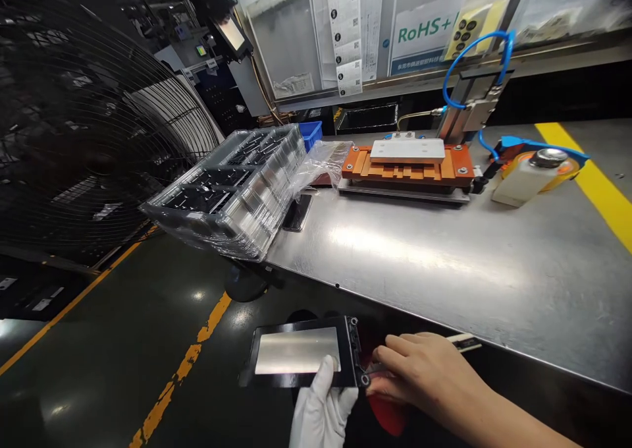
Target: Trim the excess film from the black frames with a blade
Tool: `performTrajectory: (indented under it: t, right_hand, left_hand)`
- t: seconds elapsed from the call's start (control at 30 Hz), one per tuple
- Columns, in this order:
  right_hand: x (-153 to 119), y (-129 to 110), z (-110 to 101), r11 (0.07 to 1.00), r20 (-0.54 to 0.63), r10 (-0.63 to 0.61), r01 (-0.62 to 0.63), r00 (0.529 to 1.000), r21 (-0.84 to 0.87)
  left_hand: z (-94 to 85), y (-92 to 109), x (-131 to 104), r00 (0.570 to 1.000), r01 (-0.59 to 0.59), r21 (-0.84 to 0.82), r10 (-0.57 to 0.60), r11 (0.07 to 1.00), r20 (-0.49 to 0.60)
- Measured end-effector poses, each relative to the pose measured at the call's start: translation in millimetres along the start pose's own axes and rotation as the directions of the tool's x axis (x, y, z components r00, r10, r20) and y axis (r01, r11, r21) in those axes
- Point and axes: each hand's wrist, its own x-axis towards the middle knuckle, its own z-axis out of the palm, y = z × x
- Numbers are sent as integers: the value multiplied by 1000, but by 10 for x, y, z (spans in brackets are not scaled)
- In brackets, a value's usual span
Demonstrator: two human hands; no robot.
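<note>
My left hand (pixel 323 405), in a white glove, grips a flat black-framed panel (pixel 345 349) by its lower edge. The thumb lies on the panel's shiny silvery face. This panel is held in front of the metal table's edge, with screw-hole lugs along its right side. My bare right hand (pixel 419 372) is closed around a slim tool (pixel 464 341), whose beige and black end sticks out behind the knuckles. The tool's narrow front end reaches the panel's lower right corner, mostly hidden by the fingers. What kind of tool it is, I cannot make out.
An orange press fixture (pixel 407 171) with blue air hoses stands on the steel table (pixel 419 250). Film-wrapped clear trays (pixel 257 204) of black parts overhang the left end, beside a phone (pixel 297 212). A white bottle (pixel 528 178) stands right; a large fan (pixel 103 151) is far left.
</note>
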Motion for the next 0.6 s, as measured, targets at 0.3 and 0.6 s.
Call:
performTrajectory:
  t: [0.3,0.6]
  right_hand:
    - [-10,-135,-69,994,-95,68,-76,993,-79]
    - [-2,-246,-15,988,-165,95,-114,982,-107]
  left_hand:
    - [-417,-325,104,942,-336,105,335,936,33]
    - [-421,-429,166,833,-520,264,551,812,-55]
